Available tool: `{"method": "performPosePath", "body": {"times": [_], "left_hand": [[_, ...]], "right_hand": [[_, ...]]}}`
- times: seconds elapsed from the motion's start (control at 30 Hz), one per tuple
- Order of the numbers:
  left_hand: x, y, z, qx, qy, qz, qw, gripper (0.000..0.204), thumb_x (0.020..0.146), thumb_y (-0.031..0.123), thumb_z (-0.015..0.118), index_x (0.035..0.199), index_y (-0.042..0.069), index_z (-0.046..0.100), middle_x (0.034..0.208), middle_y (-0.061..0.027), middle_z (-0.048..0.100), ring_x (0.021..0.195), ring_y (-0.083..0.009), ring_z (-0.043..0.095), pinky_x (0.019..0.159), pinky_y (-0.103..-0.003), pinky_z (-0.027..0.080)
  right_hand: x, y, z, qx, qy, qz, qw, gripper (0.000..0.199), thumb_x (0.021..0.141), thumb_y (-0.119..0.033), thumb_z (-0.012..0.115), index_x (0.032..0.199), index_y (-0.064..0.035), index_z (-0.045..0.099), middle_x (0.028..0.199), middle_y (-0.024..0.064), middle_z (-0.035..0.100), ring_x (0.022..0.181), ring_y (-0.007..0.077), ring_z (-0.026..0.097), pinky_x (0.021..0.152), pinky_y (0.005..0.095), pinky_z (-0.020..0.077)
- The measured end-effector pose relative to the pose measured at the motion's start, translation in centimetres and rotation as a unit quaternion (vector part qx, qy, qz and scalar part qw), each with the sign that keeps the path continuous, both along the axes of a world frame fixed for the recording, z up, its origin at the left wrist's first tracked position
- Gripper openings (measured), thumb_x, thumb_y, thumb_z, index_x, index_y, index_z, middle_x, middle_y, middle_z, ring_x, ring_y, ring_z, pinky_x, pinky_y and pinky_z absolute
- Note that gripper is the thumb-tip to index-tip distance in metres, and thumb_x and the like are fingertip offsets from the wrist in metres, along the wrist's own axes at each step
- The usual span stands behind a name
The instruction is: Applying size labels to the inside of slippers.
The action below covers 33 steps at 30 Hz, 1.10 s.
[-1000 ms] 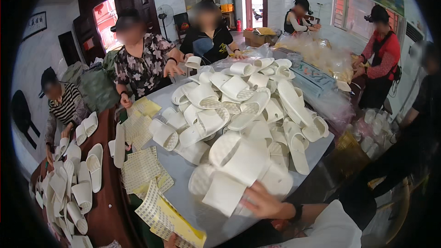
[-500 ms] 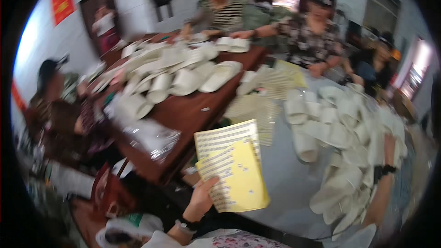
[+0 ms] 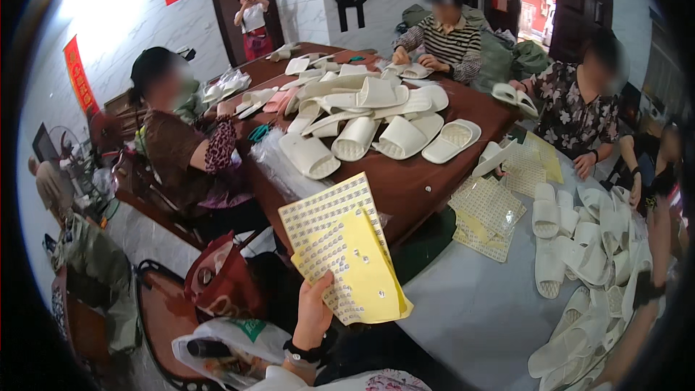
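Observation:
My left hand (image 3: 316,309) is closed on the lower left edge of yellow sticker sheets (image 3: 373,268) printed with rows of small labels. Some labels are gone from the front sheet, and a few loose ones sit on its bare part. At the right rim, my right hand (image 3: 658,226) reaches out beyond a heap of white slippers (image 3: 579,333) on the grey table (image 3: 456,311). Its fingers are too dark and distorted there to show whether they hold anything.
More white slippers (image 3: 355,137) pile up on the brown table (image 3: 289,203), where several people sit working. Further sticker sheets (image 3: 486,213) lie at the grey table's far side. A red bag (image 3: 224,279) and a white plastic bag (image 3: 232,347) are at my lower left.
The view has swung left and up, so the tables appear shifted right. My left hand still grips the sheets. A person at the far right now lifts a pair of slippers.

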State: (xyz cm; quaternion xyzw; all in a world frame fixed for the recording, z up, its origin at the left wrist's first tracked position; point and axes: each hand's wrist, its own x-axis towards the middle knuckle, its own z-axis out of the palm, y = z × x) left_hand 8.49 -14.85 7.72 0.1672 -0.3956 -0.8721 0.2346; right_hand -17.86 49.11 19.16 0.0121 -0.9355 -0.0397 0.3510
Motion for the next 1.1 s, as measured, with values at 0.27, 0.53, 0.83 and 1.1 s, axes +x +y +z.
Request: {"method": "performPosePath", "body": {"times": [0.27, 0.53, 0.83, 1.1], "left_hand": [[-2.0, -4.3, -4.9, -0.081, -0.067, 0.093, 0.990, 0.033, 0.087, 0.007, 0.050, 0.118, -0.003, 0.042, 0.109, -0.0122, 0.053, 0.093, -0.0192, 0.054, 0.080, -0.031, 0.044], [-4.2, -3.0, -5.0, -0.208, -0.067, 0.162, 0.962, 0.027, 0.088, 0.009, 0.050, 0.111, -0.004, 0.045, 0.093, -0.0069, 0.054, 0.081, -0.0148, 0.050, 0.071, -0.029, 0.043], [-4.2, -4.4, -8.3, -0.231, -0.049, 0.125, 0.964, 0.027, 0.088, 0.006, 0.049, 0.113, -0.002, 0.043, 0.075, 0.0003, 0.047, 0.061, -0.0065, 0.042, 0.055, -0.019, 0.037], [-3.0, -5.0, -7.8, -0.088, -0.010, 0.037, 0.995, 0.032, 0.089, 0.010, 0.049, 0.118, -0.003, 0.040, 0.083, -0.0022, 0.051, 0.071, -0.0095, 0.048, 0.062, -0.022, 0.040]], "right_hand": [[-5.2, -43.0, 11.9, 0.013, 0.244, 0.307, 0.920, 0.044, 0.077, -0.024, 0.060, 0.114, -0.0022, 0.050, 0.121, 0.0173, 0.045, 0.111, 0.0349, 0.044, 0.092, 0.0415, 0.0358], [-19.6, -68.3, 0.3, -0.156, -0.055, 0.265, 0.950, 0.085, 0.068, -0.058, 0.059, 0.119, 0.0074, 0.041, 0.120, 0.0299, 0.041, 0.111, 0.0416, 0.041, 0.093, 0.0464, 0.0320], [-23.6, -74.3, -4.4, -0.231, -0.216, 0.132, 0.939, 0.103, 0.061, -0.048, 0.070, 0.134, 0.0035, 0.018, 0.128, 0.0257, 0.034, 0.118, 0.0387, 0.034, 0.100, 0.0448, 0.0253], [-19.8, -68.3, 2.7, -0.184, 0.107, 0.251, 0.944, 0.086, 0.058, -0.034, 0.065, 0.133, -0.0107, 0.028, 0.115, 0.0243, 0.038, 0.110, 0.0430, 0.035, 0.088, 0.0563, 0.0291]]}}
